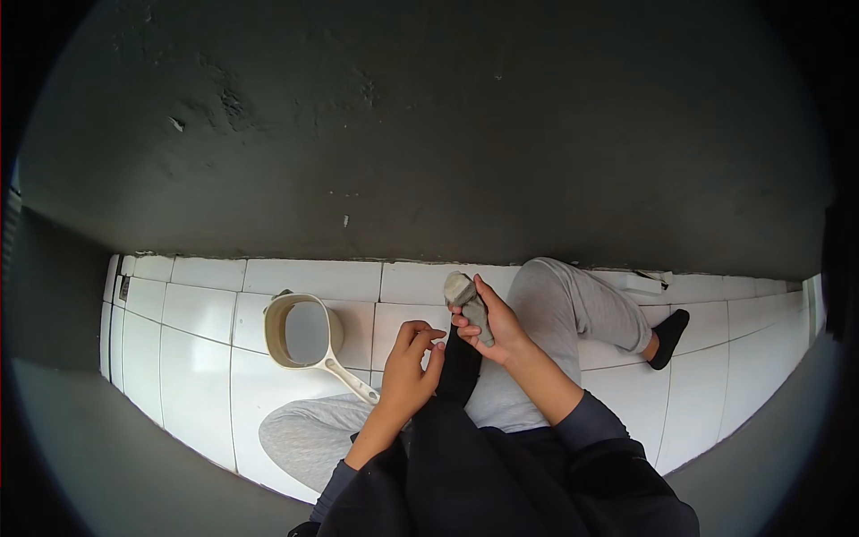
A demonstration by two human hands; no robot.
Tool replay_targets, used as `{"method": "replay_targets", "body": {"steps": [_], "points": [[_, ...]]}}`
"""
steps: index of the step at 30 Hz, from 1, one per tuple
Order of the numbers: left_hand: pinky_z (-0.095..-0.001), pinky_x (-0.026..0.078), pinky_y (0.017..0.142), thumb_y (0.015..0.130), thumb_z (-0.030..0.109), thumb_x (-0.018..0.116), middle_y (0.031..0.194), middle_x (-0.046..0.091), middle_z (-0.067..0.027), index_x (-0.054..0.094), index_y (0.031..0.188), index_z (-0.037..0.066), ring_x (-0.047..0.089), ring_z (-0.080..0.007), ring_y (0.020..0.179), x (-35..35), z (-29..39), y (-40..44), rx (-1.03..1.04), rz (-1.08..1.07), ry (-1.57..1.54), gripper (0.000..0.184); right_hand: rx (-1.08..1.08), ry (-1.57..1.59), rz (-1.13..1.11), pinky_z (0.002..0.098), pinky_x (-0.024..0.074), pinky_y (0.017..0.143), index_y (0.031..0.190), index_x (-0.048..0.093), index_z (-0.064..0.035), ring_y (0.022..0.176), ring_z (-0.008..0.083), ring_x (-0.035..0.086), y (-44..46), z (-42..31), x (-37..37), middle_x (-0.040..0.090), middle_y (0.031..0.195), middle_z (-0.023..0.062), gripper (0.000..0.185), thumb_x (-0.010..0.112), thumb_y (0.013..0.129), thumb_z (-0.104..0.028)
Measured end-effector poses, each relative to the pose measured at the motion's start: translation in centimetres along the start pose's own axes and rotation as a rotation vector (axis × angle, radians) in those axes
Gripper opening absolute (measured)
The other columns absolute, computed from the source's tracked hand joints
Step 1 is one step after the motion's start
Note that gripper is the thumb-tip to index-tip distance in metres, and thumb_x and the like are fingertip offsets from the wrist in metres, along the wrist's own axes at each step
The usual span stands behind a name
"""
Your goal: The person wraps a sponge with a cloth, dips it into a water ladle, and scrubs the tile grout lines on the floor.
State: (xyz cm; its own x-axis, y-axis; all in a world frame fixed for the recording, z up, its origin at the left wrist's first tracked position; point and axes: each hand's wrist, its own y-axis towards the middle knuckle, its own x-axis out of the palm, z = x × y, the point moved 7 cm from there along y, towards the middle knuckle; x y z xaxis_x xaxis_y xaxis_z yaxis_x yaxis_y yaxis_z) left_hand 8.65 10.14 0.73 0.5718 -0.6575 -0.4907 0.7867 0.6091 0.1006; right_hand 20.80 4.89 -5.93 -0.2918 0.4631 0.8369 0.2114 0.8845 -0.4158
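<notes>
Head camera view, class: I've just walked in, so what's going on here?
A person sits on a white tiled floor, facing a dark grey wall. Their right hand grips a grey lump, paler at its top; what it is made of cannot be told. The left hand is beside it, fingers loosely bent and holding nothing visible. To the left stands a cream dipper with liquid in it, its handle pointing back towards the person.
</notes>
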Motion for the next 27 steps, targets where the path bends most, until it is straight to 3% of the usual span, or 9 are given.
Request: {"method": "replay_targets", "body": {"steps": [3,6,13,23,27], "points": [[-0.0295,0.049,0.072,0.088,0.008,0.057,0.105,0.054,-0.0101,0.065,0.101,0.003,0.060,-0.0187,0.085,-0.03,-0.32,-0.16,-0.023,-0.008,-0.009,0.016,0.004,0.005,-0.002,0.0188,0.0359,0.044,0.096,0.052,-0.0088,0.063,0.0106,0.050,0.00,0.06,0.14,0.053,0.078,0.0045,0.037,0.046,0.099,-0.045],[-0.0323,0.049,0.069,0.088,0.009,0.057,0.105,0.054,-0.0122,0.064,0.102,0.002,0.062,-0.0239,0.081,-0.28,-0.40,-0.29,0.005,0.011,-0.008,0.017,0.006,0.010,-0.017,0.0186,0.0363,0.046,0.098,0.053,-0.0093,0.065,0.0111,0.051,-0.09,0.06,0.57,0.053,0.080,0.0044,0.034,0.049,0.098,-0.043],[-0.0326,0.049,0.068,0.088,0.009,0.057,0.105,0.054,-0.0123,0.063,0.101,0.002,0.063,-0.0234,0.081,-0.40,-0.52,-0.38,-0.022,0.007,-0.026,0.017,-0.009,-0.055,-0.030,0.0190,0.0383,0.054,0.109,0.053,-0.0106,0.077,0.0116,0.050,-0.06,0.33,0.43,0.052,0.092,0.0035,0.026,0.057,0.096,-0.033],[-0.0327,0.049,0.069,0.088,0.009,0.057,0.105,0.054,-0.0125,0.064,0.102,0.002,0.063,-0.0237,0.081,-0.60,-0.59,-0.43,-0.017,0.019,-0.018,0.017,-0.044,-0.164,-0.003,0.0197,0.0398,0.055,0.113,0.052,-0.0116,0.082,0.0116,0.050,-0.03,0.88,0.23,0.052,0.095,0.0012,0.034,0.059,0.093,-0.038],[-0.0321,0.050,0.068,0.089,0.010,0.056,0.105,0.054,-0.0124,0.064,0.102,0.002,0.062,-0.0243,0.082,-0.99,-0.80,-0.59,-0.018,0.033,-0.004,0.017,-0.069,-0.278,0.025,0.0200,0.0416,0.059,0.117,0.050,-0.0117,0.093,0.0130,0.056,0.06,0.94,0.16,0.056,0.102,0.0022,0.037,0.058,0.094,-0.039]]}}
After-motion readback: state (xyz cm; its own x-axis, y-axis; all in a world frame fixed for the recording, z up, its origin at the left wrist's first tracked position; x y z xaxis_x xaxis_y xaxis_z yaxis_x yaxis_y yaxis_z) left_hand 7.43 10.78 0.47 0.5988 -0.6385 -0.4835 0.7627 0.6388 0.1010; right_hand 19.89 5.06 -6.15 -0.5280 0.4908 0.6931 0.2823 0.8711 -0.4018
